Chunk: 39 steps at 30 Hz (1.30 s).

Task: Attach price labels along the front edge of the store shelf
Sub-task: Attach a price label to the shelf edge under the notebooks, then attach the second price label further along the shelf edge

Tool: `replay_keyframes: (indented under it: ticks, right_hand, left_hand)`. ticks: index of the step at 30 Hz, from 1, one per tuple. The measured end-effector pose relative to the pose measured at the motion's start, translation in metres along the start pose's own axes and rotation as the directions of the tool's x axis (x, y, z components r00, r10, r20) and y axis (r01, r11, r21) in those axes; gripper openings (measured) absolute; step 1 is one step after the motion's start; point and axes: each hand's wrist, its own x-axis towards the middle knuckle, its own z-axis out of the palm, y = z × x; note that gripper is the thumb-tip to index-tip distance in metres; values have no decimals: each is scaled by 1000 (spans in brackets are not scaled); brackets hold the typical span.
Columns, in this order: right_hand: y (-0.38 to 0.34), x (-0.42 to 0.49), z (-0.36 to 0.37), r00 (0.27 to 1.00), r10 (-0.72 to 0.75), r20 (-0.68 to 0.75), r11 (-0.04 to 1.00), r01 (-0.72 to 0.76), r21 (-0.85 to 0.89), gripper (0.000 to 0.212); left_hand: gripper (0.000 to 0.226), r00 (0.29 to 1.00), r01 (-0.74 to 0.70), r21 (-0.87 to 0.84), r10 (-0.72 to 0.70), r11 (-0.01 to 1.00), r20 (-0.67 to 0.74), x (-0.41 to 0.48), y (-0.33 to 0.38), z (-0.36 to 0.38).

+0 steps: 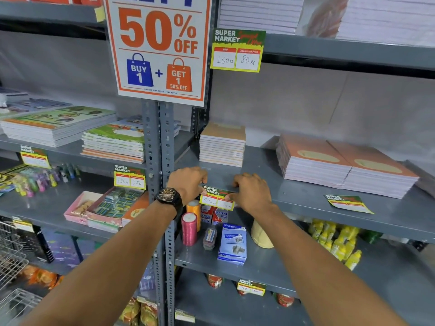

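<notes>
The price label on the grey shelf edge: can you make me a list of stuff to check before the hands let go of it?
1. Both hands on it: left hand and right hand pinch the green-and-yellow paper price label at its two ends: ok.
2. Label sits on the front edge of the grey metal shelf: ok.
3. Label level with the edge: ok.
4. Glue fully stuck: cannot tell.
5. Both handwritten prices readable: not ok, the right one is blurred.
6. Next label ready: a second green-and-yellow label lies flat on the shelf to the right: ok.
</notes>
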Motion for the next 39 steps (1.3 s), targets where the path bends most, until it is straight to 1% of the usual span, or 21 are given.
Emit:
replay_keyframes:
  ticks: [6,11,14,16,18,20,22,23,26,28,31,33,36,38,39]
  right_hand:
    - [4,-3,-1,1000,19,-25,1000,-18,15,42]
    - [2,-9,0,999,-1,-43,1000,2,10,40]
    - [18,-20,-3,999,8,-42,991,-2,131,35]
    - [42,-29,-11,996,51,-74,964,-30,263,33]
    - [72,-39,-24,986,92,-136,935,-39,351,29]
    - [113,-53,-44,976,132,-173,928,-60,368,21]
    - [157,-65,-61,966,175,-189,939,-105,328,11]
    - [180,-70,-67,960,206,-192,943,-143,301,8]
    - [243,-89,-85,919,369,-138,906,-322,275,18]
    - [279,-100,-90,912,406,-65,892,-380,247,20]
    - [315,-111,-94,931,363,37,903,-361,232,14]
    - [327,-113,-97,943,324,79,905,-333,263,20]
    - [337,-108,-102,952,275,133,907,-303,293,31]
    - [337,-100,-100,957,242,161,909,-282,306,29]
    - [335,-96,-99,960,226,166,910,-269,316,29]
  left_hand:
    - [22,1000,18,-27,-19,999,-6,-2,1,-1]
    - [24,998,58,-50,-56,997,39,-4,4,-5]
    - [21,984,133,-70,-123,989,127,0,9,-12]
    - [31,963,175,-93,-151,980,223,7,19,-17]
    - [33,946,185,-154,-134,970,295,13,36,-20]
    - [33,949,159,-205,-92,966,302,21,72,-18]
    - [32,961,124,-254,-52,959,271,27,113,-11]
    - [32,965,110,-279,-35,954,262,31,134,-7]
    - [33,965,64,-327,25,943,260,47,202,9]
    - [33,966,25,-323,60,946,250,58,244,17]
    - [38,961,-1,-295,82,955,262,73,292,29]
    - [45,953,6,-288,82,958,292,84,314,37]
    - [56,908,36,-293,91,955,408,98,340,48]
    - [55,885,15,-234,96,972,455,102,351,51]
    - [50,888,8,-206,87,979,451,103,354,51]
